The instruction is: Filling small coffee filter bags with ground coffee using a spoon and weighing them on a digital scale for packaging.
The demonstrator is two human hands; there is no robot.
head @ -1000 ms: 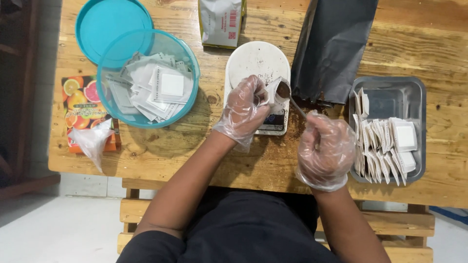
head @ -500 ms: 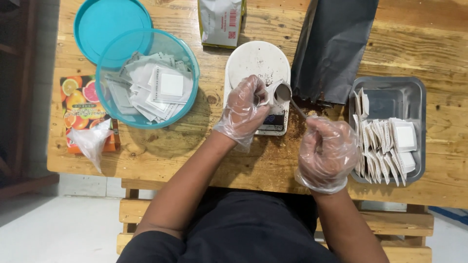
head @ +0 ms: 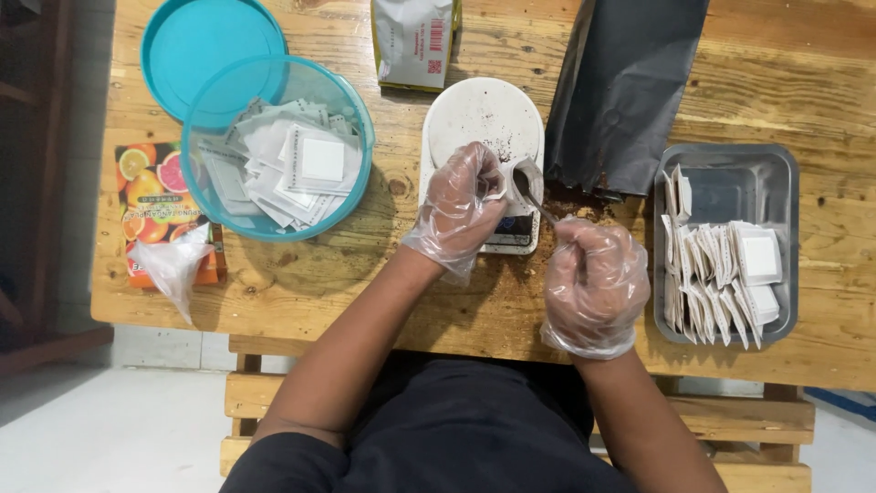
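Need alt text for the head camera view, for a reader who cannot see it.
Two gloved hands work over a white kitchen scale on a wooden table: the right hand tips a spoon toward a small sachet pinched in the left hand. A teal bowl of sachets sits left, a grey tray of them right.

Both hands are in thin clear gloves over a white kitchen scale [head: 482, 123] on the wooden table [head: 474, 310]; left hand [head: 456, 208] pinches a small white sachet [head: 494, 185] open, right hand [head: 593, 285] holds a metal spoon [head: 529, 185] with its bowl right at the sachet's mouth; dark bag [head: 625, 91] stands just right of the scale; grey tray [head: 725, 178] of filled sachets on the right; teal bowl [head: 196, 196] of empty sachets on the left, its lid [head: 205, 41] at the far left.
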